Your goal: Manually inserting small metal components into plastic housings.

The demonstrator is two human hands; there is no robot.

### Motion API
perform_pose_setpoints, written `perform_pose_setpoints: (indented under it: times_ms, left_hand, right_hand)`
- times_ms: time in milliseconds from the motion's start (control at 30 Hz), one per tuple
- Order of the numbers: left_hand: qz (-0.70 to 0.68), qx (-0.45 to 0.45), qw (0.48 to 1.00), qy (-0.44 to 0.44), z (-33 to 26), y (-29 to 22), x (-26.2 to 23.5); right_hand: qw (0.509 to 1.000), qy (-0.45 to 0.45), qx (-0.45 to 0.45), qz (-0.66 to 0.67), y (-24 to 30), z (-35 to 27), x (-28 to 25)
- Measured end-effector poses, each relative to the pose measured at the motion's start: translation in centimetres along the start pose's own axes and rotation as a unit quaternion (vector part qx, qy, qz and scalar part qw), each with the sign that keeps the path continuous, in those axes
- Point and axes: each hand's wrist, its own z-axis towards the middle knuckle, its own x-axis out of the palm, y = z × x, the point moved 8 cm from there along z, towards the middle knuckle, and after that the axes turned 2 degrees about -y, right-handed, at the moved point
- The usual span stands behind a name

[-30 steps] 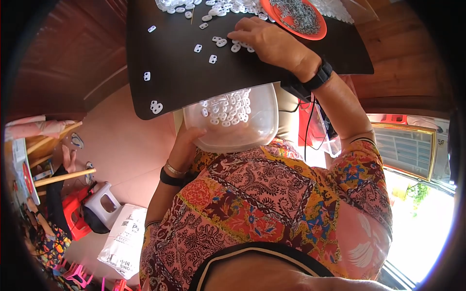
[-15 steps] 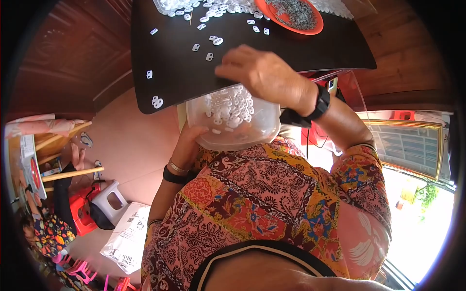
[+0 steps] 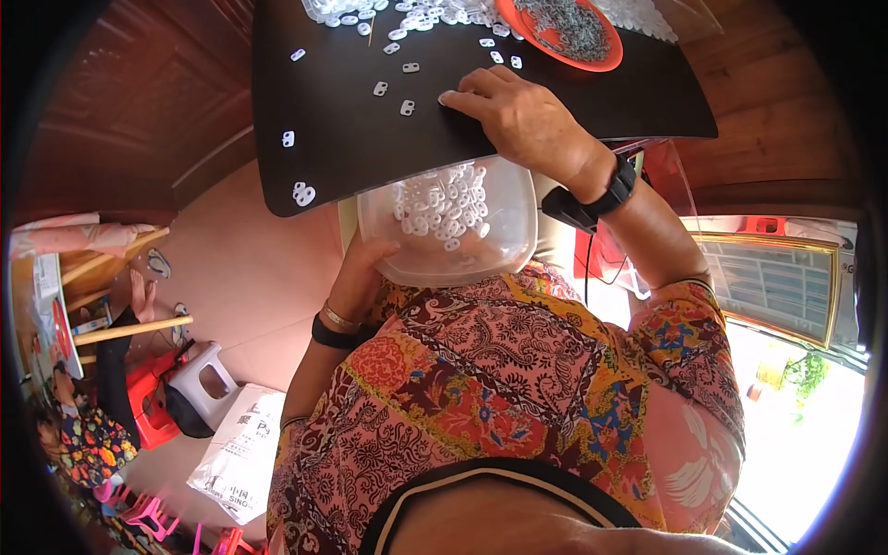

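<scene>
My left hand (image 3: 363, 273) grips the left side of a clear plastic container (image 3: 504, 254), thumb over the rim. The container is tilted in my lap just below the table edge. Many small white plastic pieces with holes (image 3: 439, 208) lie inside it. My right hand (image 3: 527, 120) is low over the black table (image 3: 351, 157), its fingers bent together and pointing left. Whatever its fingertips may cover is hidden. Closest to it are loose white two-holed pieces (image 3: 407, 108) on the tabletop.
An orange plate (image 3: 601, 63) of small grey metal parts stands at the far right of the table, beside a heap of white pieces (image 3: 444, 13). On the floor at left are a grey stool (image 3: 215, 356) and a white sack (image 3: 242, 453). Another person (image 3: 97, 439) sits there.
My right hand has moved from above the container rightward and down to the tabletop. One white piece of a touching pair no longer shows on the table. My left hand keeps its grip.
</scene>
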Motion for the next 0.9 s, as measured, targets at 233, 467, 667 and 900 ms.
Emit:
perform_pose_setpoints:
  times_ms: [233, 467, 667, 900]
  left_hand:
    - [0.005, 0.001, 1.0, 0.001, 0.0, -0.6, 0.8]
    - [0.055, -0.026, 0.998, 0.025, 1.6, -0.6, 1.2]
    - [0.056, -0.109, 0.988, 0.09, 4.3, 1.1, 2.8]
    - [0.14, -0.099, 0.964, 0.204, 6.6, 2.6, 8.2]
  right_hand:
    - [0.991, 0.018, 0.018, 0.133, 5.2, -4.4, -2.5]
    - [0.947, -0.059, 0.311, 0.045, 0.9, -12.7, -2.1]
    - [0.874, -0.039, 0.46, 0.152, -1.2, -19.7, 3.7]
    - [0.831, -0.103, 0.515, 0.187, -5.5, -28.2, 0.4]
